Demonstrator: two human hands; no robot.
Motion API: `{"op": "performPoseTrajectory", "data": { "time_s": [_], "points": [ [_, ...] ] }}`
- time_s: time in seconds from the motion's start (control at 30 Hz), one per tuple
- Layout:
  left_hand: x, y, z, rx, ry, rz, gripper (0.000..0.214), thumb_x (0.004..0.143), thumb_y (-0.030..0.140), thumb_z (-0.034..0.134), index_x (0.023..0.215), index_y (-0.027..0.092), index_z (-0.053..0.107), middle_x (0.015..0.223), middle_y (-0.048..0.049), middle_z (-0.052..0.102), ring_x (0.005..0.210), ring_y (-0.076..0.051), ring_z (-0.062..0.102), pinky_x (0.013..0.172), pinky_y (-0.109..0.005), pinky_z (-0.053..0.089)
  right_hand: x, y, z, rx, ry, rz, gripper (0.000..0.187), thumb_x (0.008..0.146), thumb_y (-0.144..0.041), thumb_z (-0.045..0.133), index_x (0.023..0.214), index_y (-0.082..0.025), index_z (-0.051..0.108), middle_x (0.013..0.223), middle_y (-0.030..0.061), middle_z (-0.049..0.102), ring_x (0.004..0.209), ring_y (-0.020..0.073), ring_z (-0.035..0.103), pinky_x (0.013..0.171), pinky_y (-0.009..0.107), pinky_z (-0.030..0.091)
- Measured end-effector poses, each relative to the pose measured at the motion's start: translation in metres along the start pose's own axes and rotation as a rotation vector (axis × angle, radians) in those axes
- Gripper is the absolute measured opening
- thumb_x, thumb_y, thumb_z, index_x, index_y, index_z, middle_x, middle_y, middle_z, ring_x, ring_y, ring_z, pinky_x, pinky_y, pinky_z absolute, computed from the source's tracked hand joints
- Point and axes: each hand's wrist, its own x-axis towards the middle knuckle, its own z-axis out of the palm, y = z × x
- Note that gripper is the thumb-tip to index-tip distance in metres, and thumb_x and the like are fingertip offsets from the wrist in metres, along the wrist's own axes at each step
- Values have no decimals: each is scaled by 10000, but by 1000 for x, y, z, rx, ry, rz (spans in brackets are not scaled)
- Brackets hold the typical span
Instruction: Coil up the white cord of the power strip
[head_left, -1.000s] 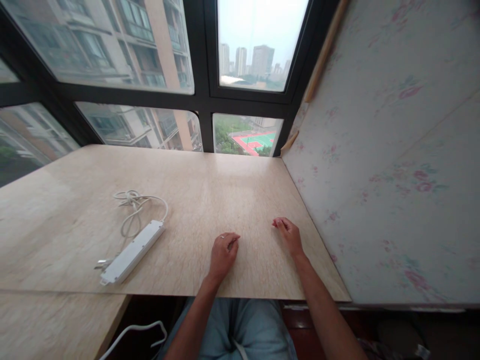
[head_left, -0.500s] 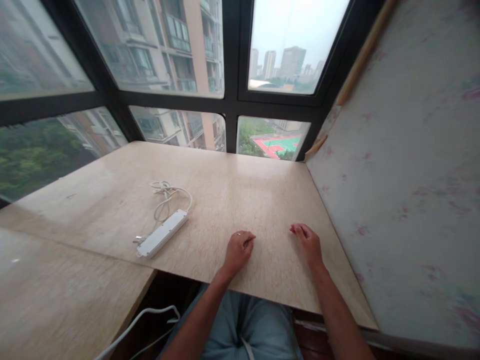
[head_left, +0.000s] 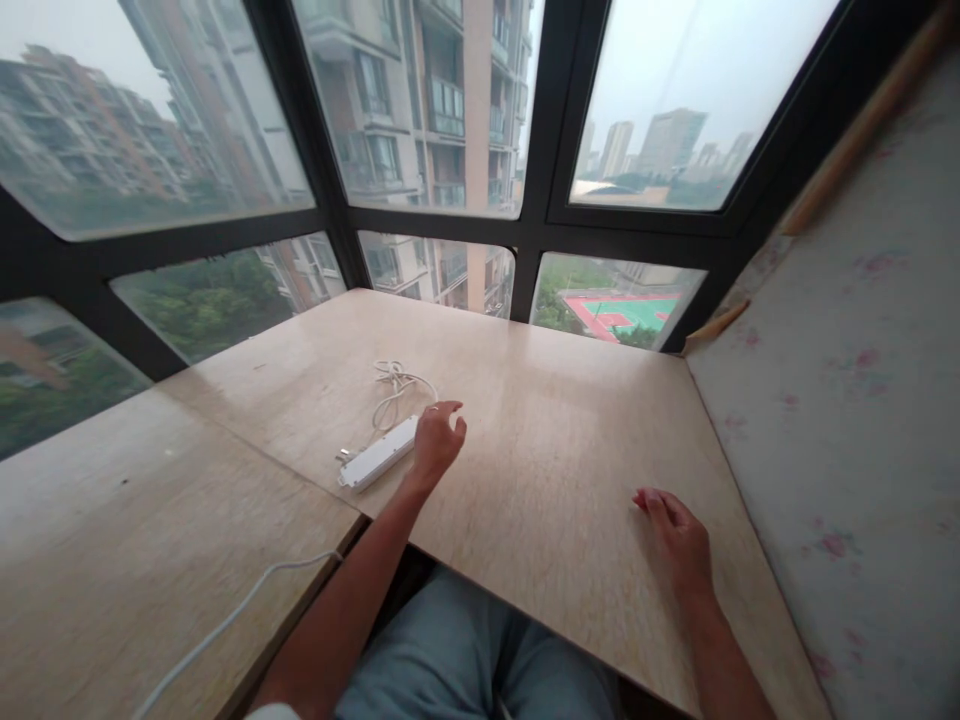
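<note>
A white power strip lies upside down or on its side on the beige tabletop; I cannot tell which. Its white cord is looped behind it, and the metal prongs of a plug show by its left end. My left hand is over the right end of the strip and covers part of it. Its thumb and forefinger are apart, and nothing shows between them. Far to the right, my right hand rests by the tabletop with fingers curled together, and I see nothing in it.
The beige stone-like tabletop has a seam and a lower-left section. A white cable runs across that section. Dark-framed windows stand behind, and a flower-papered wall borders the right.
My left hand has moved left and forward to the power strip, and its fingers have parted. My right hand stays curled on the right. The view has turned left.
</note>
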Motion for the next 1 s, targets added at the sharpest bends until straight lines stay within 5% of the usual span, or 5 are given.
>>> {"op": "performPoseTrajectory", "data": {
  "time_s": [0.17, 0.47, 0.63, 0.83, 1.0],
  "points": [
    [18, -34, -36, 475, -321, -193, 492, 762, 298, 634, 1199, 92, 541, 1265, -236, 569, 1180, -370, 519, 905, -457, 450, -1, 0, 0, -7, 3, 15, 465, 752, -603, 527, 844, -177, 689, 888, 135, 734, 885, 300, 666, 809, 400, 475],
    [-3, -70, -50, 414, -422, -234, 408, 763, 458, 641, 1052, 173, 617, 1091, -141, 684, 1016, -298, 629, 780, -346, 459, 1, 3, -2, -56, -9, 10, 444, 731, -587, 525, 834, -192, 699, 903, 140, 742, 908, 333, 662, 811, 430, 477],
    [-7, -36, -42, 271, -277, -101, 425, 810, 585, 561, 932, 186, 643, 959, -110, 705, 894, -259, 642, 724, -318, 432, 2, 3, -2, -62, -7, -3, 447, 730, -598, 520, 819, -199, 699, 896, 137, 742, 910, 336, 661, 816, 437, 472],
    [-22, 37, -10, 29, -329, 100, 415, 771, 590, 618, 848, 183, 642, 840, -73, 674, 767, -209, 605, 673, -292, 395, 1, 0, 0, -23, -9, 10, 448, 742, -593, 530, 838, -186, 691, 895, 135, 736, 906, 312, 660, 834, 420, 470],
    [-46, 97, 31, -154, -408, 116, 423, 762, 601, 618, 790, 180, 633, 782, -57, 656, 749, -199, 585, 668, -291, 385, -1, -4, 1, -19, 4, -45, 424, 778, -569, 521, 809, -181, 690, 854, 122, 731, 848, 281, 656, 800, 390, 474]
  ]
}}
